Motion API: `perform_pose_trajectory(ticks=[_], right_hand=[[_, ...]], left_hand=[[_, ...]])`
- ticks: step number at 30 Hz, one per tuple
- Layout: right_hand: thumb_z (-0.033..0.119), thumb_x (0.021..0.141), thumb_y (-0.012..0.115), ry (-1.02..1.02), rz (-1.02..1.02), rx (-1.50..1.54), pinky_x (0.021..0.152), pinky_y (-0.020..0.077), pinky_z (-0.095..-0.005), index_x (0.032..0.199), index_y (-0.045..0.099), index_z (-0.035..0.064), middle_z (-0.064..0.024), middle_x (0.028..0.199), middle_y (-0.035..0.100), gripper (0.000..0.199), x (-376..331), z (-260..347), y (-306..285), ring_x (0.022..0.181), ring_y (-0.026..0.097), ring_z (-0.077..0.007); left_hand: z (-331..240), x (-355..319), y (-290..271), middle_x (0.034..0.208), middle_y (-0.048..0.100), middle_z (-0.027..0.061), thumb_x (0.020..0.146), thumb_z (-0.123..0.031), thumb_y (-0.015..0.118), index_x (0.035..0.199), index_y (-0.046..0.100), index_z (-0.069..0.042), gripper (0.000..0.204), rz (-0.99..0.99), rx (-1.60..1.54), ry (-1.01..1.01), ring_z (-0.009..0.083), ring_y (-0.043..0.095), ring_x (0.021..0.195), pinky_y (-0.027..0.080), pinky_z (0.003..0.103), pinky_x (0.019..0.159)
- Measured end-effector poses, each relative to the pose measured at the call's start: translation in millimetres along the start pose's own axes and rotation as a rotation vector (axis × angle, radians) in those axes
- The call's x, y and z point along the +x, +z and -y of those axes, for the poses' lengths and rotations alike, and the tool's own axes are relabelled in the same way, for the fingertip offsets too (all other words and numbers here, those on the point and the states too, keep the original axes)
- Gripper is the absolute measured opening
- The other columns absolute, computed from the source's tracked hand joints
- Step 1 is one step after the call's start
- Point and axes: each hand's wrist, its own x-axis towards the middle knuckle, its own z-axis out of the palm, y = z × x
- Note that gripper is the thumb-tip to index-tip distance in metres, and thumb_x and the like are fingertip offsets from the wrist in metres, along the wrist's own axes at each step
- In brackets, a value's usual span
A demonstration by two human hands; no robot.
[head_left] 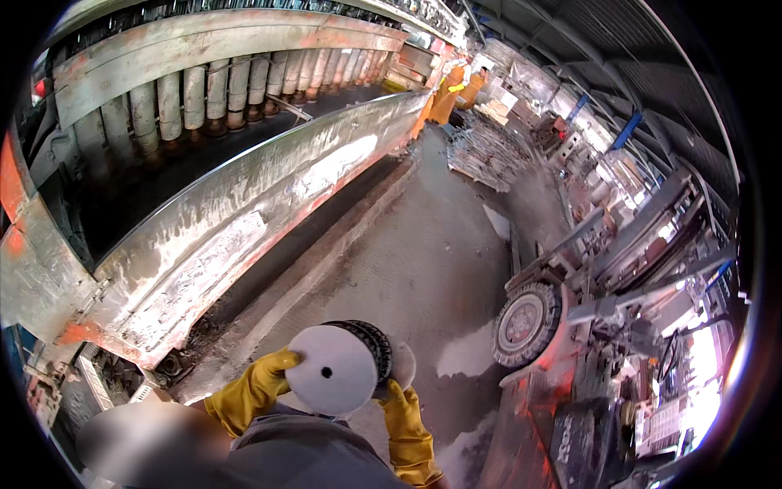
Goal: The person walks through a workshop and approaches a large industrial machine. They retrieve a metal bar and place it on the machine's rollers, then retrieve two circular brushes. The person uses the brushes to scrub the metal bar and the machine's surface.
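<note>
In front of my body, both hands in yellow gloves hold a round stack. Its front piece is a flat white disc [330, 375] with a small dark hole in the middle. My left hand [259, 389] grips this disc by its left edge, thumb on the face. Behind it shows the ridged rim of a black round piece [371, 338]. Another pale disc [404, 363] sticks out on the right. My right hand [405, 428] closes its fingers at the lower right of the stack, by the black piece and the pale disc; its exact grip is partly hidden.
To the left runs a long metal trough-like machine [244, 220] with a row of upright cylinders [194, 98]. A forklift-like vehicle with a large wheel [528, 324] stands at the right. The grey floor [391, 269] looks wet. Far off, people in orange aprons [446, 96] stand beside the machine.
</note>
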Motion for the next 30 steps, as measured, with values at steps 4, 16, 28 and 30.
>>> perform_pose_trajectory(ticks=[4, 16, 28, 30], right_hand=[[0.011, 0.097, 0.074, -0.183, 0.2, -0.281, 0.088, 0.0578, -0.0416, 0.134, 0.063, -0.002, -0.0191, 0.125, 0.072, 0.041, 93, 7, -29, 0.103, 0.072, -0.034], [0.02, 0.109, 0.068, 0.205, 0.324, 0.305, 0.087, 0.0569, -0.03, 0.133, 0.067, -0.0003, -0.0079, 0.124, 0.075, 0.032, 273, 58, 86, 0.105, 0.072, -0.0145], [0.053, 0.113, 0.049, 0.294, 0.249, 0.361, 0.114, 0.0481, -0.0443, 0.153, 0.051, 0.001, -0.0186, 0.151, 0.059, 0.066, 361, 109, 168, 0.133, 0.06, -0.0319], [0.054, 0.113, 0.048, 0.179, 0.376, 0.231, 0.115, 0.0479, -0.0445, 0.156, 0.048, 0.0025, -0.0173, 0.154, 0.057, 0.067, 385, 101, 175, 0.134, 0.059, -0.0319]], left_hand=[[-9, 39, 27, 0.153, 0.058, 0.0215, 0.084, -0.028, 0.088, 0.159, 0.045, 0.0, 0.091, -0.035, -0.012, 0.133, 0.0372, 0.057, 0.141, 0.044, 0.054, 0.12], [-113, 123, 11, 0.158, 0.048, 0.0195, 0.051, -0.027, 0.101, 0.159, 0.046, -0.004, 0.123, -0.32, 0.852, 0.649, 0.0348, 0.04, 0.151, 0.023, 0.048, 0.127], [-186, 167, -23, 0.155, 0.042, 0.0219, 0.053, -0.032, 0.099, 0.148, 0.055, -0.002, 0.109, -0.649, 1.044, 0.865, 0.0396, 0.037, 0.149, 0.026, 0.051, 0.126], [-182, 168, -25, 0.157, 0.04, 0.022, 0.052, -0.032, 0.099, 0.149, 0.055, -0.003, 0.11, -0.729, 0.998, 0.895, 0.0394, 0.037, 0.149, 0.026, 0.05, 0.126]])
